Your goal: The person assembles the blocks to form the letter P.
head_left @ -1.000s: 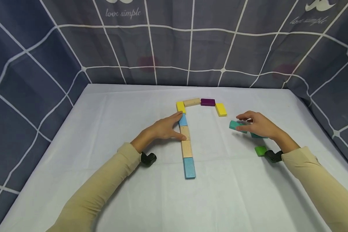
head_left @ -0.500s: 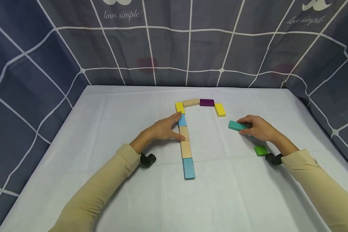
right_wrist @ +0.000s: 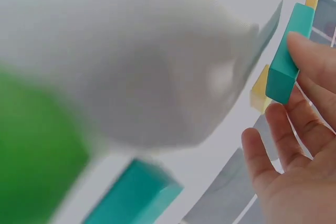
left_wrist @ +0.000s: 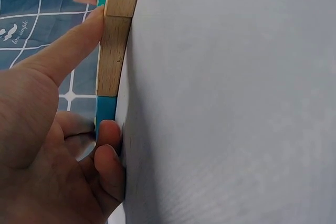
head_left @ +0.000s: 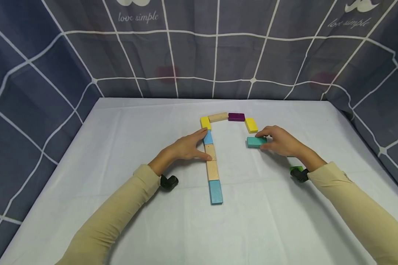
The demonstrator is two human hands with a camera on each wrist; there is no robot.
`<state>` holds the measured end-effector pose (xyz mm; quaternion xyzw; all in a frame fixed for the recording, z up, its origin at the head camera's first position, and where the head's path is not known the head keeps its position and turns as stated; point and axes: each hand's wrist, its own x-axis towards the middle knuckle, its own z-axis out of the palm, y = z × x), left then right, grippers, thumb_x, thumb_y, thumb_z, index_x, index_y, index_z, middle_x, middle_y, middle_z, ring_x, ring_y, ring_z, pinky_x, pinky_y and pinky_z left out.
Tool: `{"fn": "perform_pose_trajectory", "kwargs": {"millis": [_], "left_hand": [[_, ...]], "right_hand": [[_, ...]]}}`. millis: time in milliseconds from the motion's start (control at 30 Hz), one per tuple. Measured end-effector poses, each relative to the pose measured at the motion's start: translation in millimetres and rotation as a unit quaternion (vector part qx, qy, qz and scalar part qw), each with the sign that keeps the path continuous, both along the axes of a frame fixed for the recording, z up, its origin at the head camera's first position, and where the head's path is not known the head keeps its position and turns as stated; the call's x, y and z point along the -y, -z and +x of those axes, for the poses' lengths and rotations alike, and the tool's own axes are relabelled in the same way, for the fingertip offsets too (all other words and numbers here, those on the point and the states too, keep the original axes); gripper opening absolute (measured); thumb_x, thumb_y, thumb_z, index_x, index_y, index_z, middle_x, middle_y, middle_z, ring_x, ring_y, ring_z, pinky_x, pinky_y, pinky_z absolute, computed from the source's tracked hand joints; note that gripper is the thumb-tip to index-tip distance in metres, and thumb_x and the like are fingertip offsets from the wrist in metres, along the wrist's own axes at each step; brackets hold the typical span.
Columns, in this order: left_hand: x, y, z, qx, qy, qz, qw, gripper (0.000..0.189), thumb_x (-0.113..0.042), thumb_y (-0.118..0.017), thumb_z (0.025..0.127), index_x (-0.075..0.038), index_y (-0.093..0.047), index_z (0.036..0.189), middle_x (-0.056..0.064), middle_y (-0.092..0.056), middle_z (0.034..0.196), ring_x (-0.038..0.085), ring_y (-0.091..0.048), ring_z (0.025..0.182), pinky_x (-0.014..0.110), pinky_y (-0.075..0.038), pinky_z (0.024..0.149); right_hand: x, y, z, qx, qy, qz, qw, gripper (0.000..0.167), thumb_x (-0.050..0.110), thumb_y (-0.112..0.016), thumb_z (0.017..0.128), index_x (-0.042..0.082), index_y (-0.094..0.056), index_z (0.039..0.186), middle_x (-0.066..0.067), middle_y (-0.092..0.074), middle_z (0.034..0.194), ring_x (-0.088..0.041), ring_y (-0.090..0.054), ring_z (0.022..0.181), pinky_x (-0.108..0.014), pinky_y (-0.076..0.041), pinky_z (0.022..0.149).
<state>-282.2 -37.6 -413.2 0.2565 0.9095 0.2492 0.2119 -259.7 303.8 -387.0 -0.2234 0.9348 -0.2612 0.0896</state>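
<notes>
White cloth (head_left: pixel 119 228) underneath, and the right hand (head_left: pixel 280 141) pinches the teal block (head_left: pixel 256 142) by its right end, nearer than the right-hand yellow block (head_left: pixel 251 125); left hand (head_left: pixel 187 146) spreads wide against the block row (head_left: pixel 212 170). Probably light, stiff, smooth, best gripped across its long sides

Green block (right_wrist: pixel 37 150) blurred, second teal block (right_wrist: pixel 131 195) cut off below, blue block (left_wrist: pixel 106 107) partly behind left hand (left_wrist: pixel 34 129)

Gridded backdrop cloth (head_left: pixel 192 55): white script "love simple" (head_left: pixel 138 17) twice, each below moustache motif (head_left: pixel 362 5).
</notes>
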Motion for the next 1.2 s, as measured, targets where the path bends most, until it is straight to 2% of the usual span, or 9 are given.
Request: {"fn": "perform_pose_trajectory", "kwargs": {"millis": [200, 400, 833, 1200], "left_hand": [[-0.8, -1.3, 0.1, 0.003, -0.004, 0.002, 1.0, 0.112, -0.058, -0.076, 0.079, -0.012, -0.014, 0.159, 0.001, -0.008, 0.165, 0.018, -0.011, 0.149, 0.038, -0.017, 0.118], [-0.7, -3.1, 1.0, 0.003, -0.002, 0.001, 1.0, 0.112, -0.058, -0.076, 0.079, -0.012, -0.014, 0.159, 0.002, -0.008, 0.165, 0.019, -0.011, 0.149, 0.038, -0.017, 0.118], [0.3, -2.5, 1.4, 0.005, -0.006, 0.005, 1.0, 0.111, -0.057, -0.077, 0.078, -0.012, -0.015, 0.159, 0.002, -0.009, 0.165, 0.019, -0.012, 0.149, 0.039, -0.018, 0.118], [-0.8, -2.0, 1.4, 0.005, -0.006, 0.004, 1.0, 0.112, -0.058, -0.077, 0.078, -0.012, -0.015, 0.159, 0.001, -0.009, 0.165, 0.019, -0.011, 0.149, 0.04, -0.018, 0.118]], "right_hand": [[22, -0.2, -12.7, -0.008, -0.013, 0.018, 0.9997, 0.036, -0.005, -0.074, 0.082, -0.006, -0.068, 0.118, -0.019, -0.065, 0.113, -0.036, -0.052, 0.106, -0.052, -0.041, 0.095], [30, 5.8, -19.0, -0.026, -0.026, 0.026, 0.999, 0.035, -0.007, -0.073, 0.081, -0.006, -0.069, 0.117, -0.021, -0.066, 0.116, -0.037, -0.05, 0.105, -0.049, -0.04, 0.092], [33, 10.3, -23.0, -0.045, -0.02, 0.039, 0.998, 0.036, -0.008, -0.069, 0.083, -0.004, -0.069, 0.119, -0.025, -0.062, 0.122, -0.042, -0.043, 0.114, -0.054, -0.039, 0.096], [30, 12.5, -23.6, -0.06, -0.021, 0.026, 0.9976, 0.036, -0.006, -0.07, 0.083, -0.006, -0.069, 0.119, -0.025, -0.061, 0.124, -0.043, -0.04, 0.118, -0.056, -0.035, 0.099]]}}
